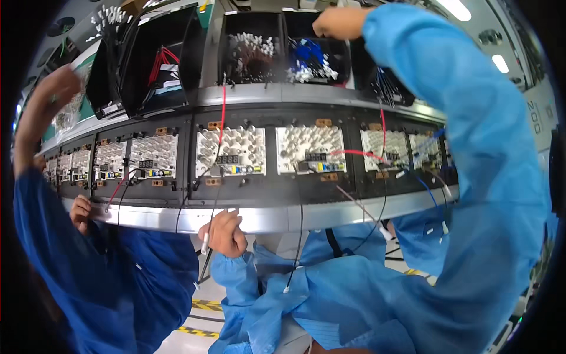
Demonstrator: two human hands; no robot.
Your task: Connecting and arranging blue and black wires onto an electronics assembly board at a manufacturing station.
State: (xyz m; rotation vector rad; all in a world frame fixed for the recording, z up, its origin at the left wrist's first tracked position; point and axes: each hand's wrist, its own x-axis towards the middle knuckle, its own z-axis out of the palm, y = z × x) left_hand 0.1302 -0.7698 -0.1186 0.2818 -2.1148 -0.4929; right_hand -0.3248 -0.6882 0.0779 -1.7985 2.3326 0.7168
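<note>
Over black bin [321,44], right hand [339,22] curled.

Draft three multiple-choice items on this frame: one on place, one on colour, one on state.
1. Where is the right hand?
A. At the top black bin of blue wires
B. On the metal rail
C. Down by the floor

2. What colour is the wire hanging from the bins onto the middle white board?
A. Green
B. Red
C. Yellow

3. How is the left hand?
A. Open and flat
B. Out of view
C. Closed in a grip on a white-tipped wire

Key:
1 A: the blue sleeve reaches up to that bin's rim.
2 B: a red strand runs down over the board.
3 C: the fingers curl round the wire just below the metal rail.
</note>
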